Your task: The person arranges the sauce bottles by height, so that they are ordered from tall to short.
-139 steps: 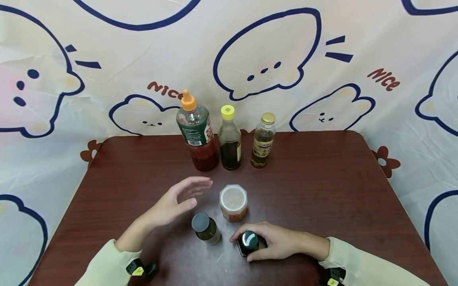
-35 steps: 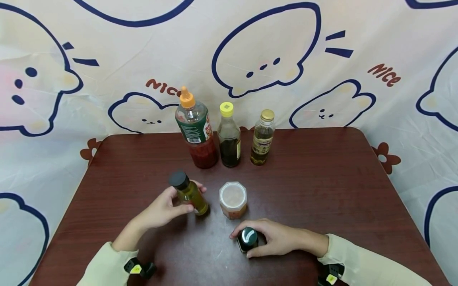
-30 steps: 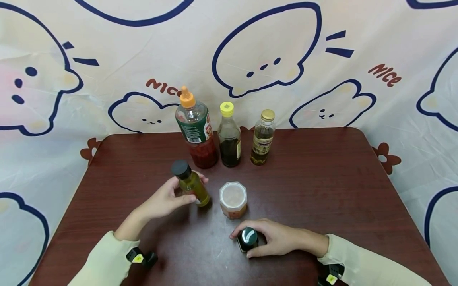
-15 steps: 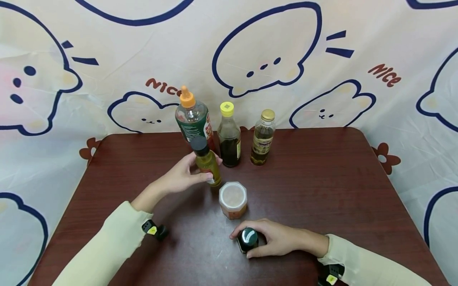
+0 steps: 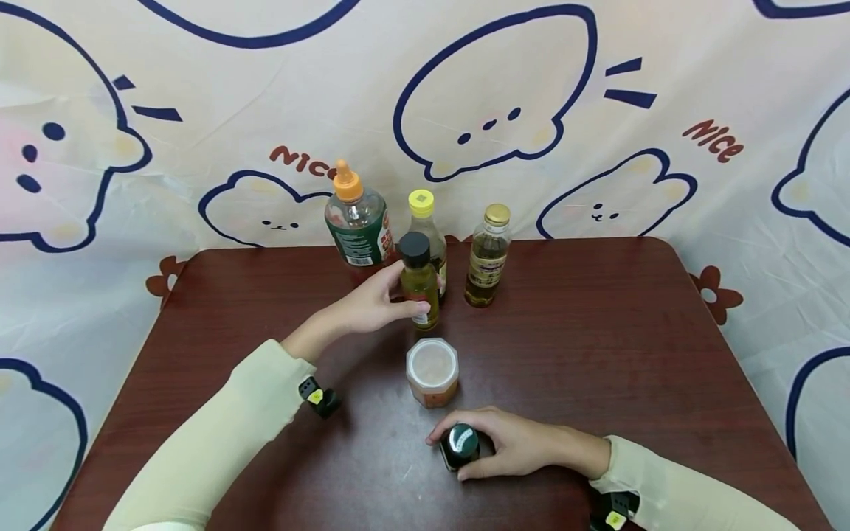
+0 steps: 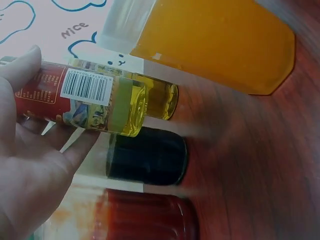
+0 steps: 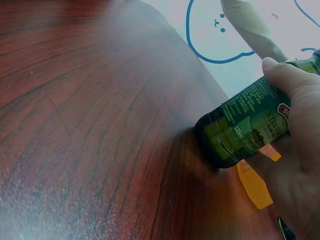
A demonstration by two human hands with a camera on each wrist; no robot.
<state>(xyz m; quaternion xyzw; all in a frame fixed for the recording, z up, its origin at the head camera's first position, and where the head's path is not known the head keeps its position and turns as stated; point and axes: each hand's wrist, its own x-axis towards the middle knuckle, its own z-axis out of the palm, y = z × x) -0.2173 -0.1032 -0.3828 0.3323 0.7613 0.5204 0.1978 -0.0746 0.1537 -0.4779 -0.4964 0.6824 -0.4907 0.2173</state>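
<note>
The left hand (image 5: pixel 372 302) grips the black-capped bottle (image 5: pixel 420 282), partly hiding the yellow-capped bottle (image 5: pixel 428 228). The right hand (image 5: pixel 508 441) holds the green bottle (image 7: pixel 245 122), its cap (image 5: pixel 463 439) outside the wrist view.

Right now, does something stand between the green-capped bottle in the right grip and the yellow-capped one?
Yes: first the white-lidded jar, then the black-capped bottle, which the left grip holds in front of the yellow-capped bottle.
</note>
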